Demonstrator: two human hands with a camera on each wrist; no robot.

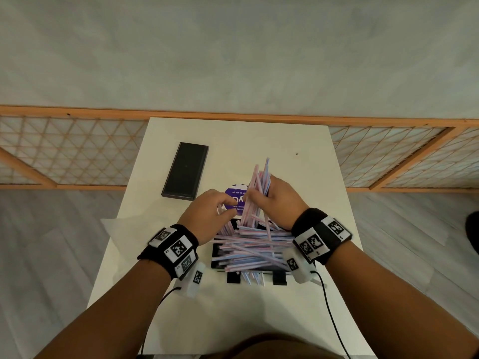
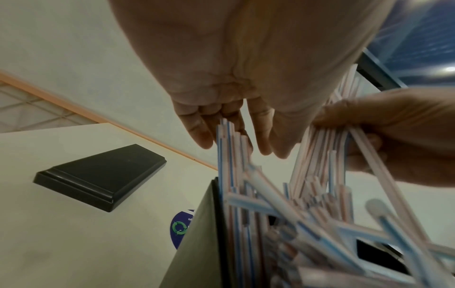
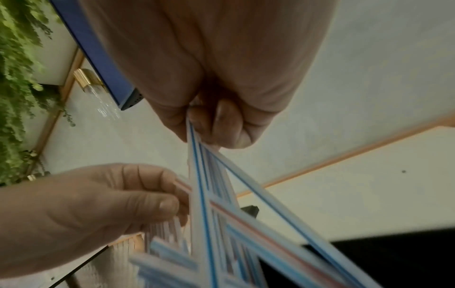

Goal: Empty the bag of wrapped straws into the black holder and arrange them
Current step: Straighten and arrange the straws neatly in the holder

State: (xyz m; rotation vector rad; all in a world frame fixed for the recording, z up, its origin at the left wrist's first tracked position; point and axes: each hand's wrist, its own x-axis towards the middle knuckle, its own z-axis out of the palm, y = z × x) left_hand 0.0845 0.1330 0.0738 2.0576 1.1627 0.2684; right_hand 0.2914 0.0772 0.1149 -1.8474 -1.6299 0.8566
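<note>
The black holder (image 1: 214,256) stands on the white table (image 1: 298,164), with wrapped straws (image 1: 254,248) piled crosswise over its top. My right hand (image 1: 255,196) grips a bundle of straws (image 1: 260,177) that stands upright out of the holder; in the right wrist view the right hand (image 3: 209,136) pinches their upper parts. My left hand (image 1: 224,207) is just left of it, and in the left wrist view the left hand (image 2: 236,144) has its fingers curled round the tops of several upright straws (image 2: 230,165) at the holder's left wall (image 2: 197,243). A purple-labelled bag (image 1: 234,194) lies behind the hands.
A flat black lid (image 1: 185,171) lies on the table at the far left. A sheet of white paper or plastic (image 1: 114,226) hangs off the left table edge. Behind the table runs a wooden lattice screen (image 1: 72,151). Cables trail from both wristbands.
</note>
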